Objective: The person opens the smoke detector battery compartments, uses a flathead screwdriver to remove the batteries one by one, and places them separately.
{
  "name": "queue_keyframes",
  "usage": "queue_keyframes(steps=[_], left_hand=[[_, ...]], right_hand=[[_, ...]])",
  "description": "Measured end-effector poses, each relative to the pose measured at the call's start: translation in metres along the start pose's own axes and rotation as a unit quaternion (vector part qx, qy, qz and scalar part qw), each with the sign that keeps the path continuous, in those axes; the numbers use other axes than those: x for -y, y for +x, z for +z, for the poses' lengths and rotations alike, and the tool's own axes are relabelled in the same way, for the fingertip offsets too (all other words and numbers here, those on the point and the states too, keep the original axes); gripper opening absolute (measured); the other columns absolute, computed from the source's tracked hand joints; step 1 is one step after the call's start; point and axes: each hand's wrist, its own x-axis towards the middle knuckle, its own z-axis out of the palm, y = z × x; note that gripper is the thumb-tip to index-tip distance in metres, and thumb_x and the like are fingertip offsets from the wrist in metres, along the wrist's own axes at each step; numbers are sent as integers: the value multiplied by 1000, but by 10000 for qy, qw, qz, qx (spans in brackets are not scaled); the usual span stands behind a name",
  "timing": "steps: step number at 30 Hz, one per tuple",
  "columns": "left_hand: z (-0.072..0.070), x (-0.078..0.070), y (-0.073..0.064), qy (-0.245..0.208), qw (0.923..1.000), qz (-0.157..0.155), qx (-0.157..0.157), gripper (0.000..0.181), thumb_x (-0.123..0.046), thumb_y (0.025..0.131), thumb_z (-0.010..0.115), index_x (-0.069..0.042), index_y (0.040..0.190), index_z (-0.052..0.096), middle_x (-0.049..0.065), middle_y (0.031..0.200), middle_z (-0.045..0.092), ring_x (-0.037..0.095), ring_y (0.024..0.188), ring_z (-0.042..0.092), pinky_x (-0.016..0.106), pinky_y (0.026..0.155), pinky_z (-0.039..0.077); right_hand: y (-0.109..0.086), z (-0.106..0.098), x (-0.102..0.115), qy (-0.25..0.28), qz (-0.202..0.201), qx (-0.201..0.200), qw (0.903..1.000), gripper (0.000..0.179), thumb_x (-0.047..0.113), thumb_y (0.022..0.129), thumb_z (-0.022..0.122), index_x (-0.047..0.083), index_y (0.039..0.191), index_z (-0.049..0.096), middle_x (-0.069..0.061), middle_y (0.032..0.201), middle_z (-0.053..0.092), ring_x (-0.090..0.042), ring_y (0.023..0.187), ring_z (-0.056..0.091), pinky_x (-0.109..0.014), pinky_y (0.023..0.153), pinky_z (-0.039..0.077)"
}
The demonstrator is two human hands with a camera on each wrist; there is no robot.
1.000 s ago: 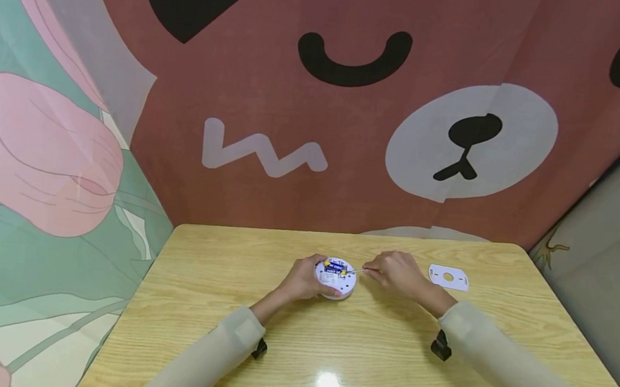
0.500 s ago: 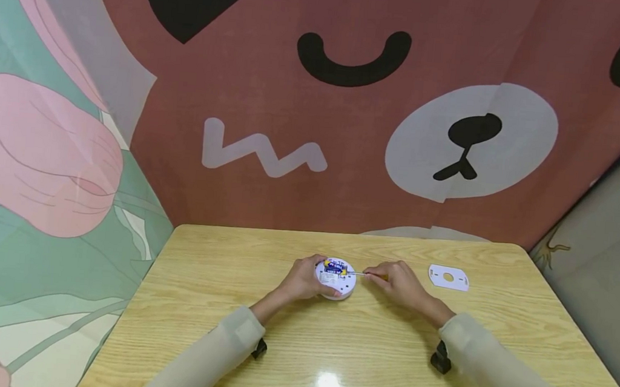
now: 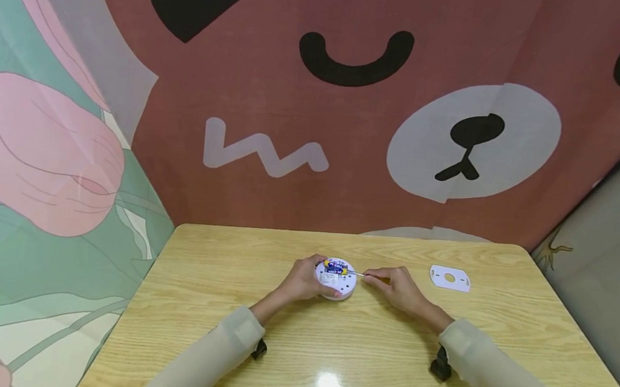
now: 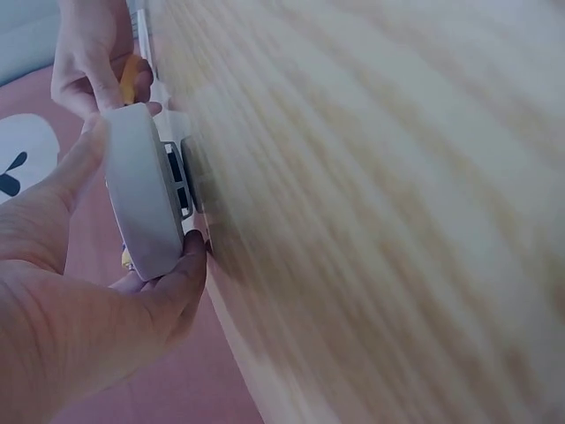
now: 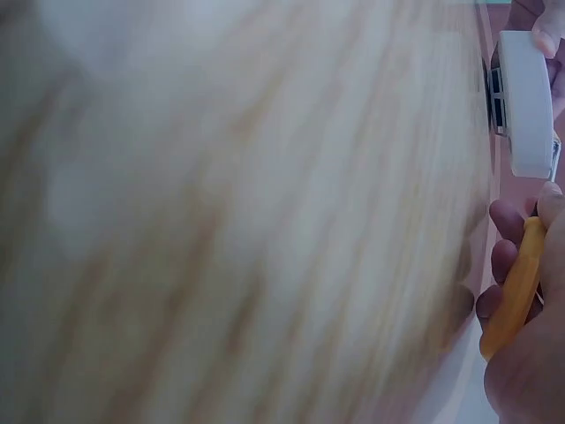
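Here, head view, disc: over the table, batteries facing up, rim gripped by left hand.
Head view, screwdriver: grasped by right hand, long axis crosswise, shaft pointing left at the batteries; tip hard to make out.
Left wrist view, disc: nearly edge-on, batteries mostly hidden behind it.
Right wrist view, screwdriver: orange handle slants, shaft toward disc; right hand cut off.

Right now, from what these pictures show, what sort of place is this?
Probably an indoor work corner, though the exact room is unclear: a wood-grained table, a large cartoon-animal print rising behind it, and an orange-handled tool held in the right hand.
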Motion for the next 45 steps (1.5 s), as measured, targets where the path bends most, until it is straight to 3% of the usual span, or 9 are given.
queue_keyframes(steps=[12, 27, 37, 45], left_hand=[[-1, 0, 1, -27, 10000, -46, 33, 93, -36, 67, 103, -1, 142, 60, 17, 127, 71, 30, 116, 67, 45, 105, 55], [2, 4, -1, -67, 9999, 128, -34, 93, -33, 68, 103, 2, 142, 60, 19, 131, 70, 34, 121, 66, 47, 108, 54], [-2, 5, -2, -255, 9996, 129, 41, 91, -28, 68, 103, 1, 142, 60, 19, 132, 70, 36, 123, 65, 50, 110, 52], [-4, 7, -2, -380, 9991, 124, 135, 92, -25, 68, 103, 3, 144, 59, 18, 130, 71, 31, 119, 67, 44, 106, 55]], right_hand=[[1, -3, 6, 304, 802, 178, 9962, 18, 19, 100, 75, 12, 115, 84, -2, 111, 81, -21, 109, 75, -35, 90, 63], [1, -8, 2, 146, 824, 261, 9962, 17, 20, 100, 76, 12, 113, 83, -3, 111, 81, -25, 109, 75, -39, 90, 62], [3, -18, -3, -141, 654, 234, 9975, 17, 13, 98, 77, 8, 113, 82, -6, 111, 81, -22, 103, 74, -32, 83, 61], [8, -30, -7, -305, 482, 298, 9979, 20, 9, 98, 77, 5, 117, 81, -12, 115, 79, -30, 107, 75, -47, 88, 63]])
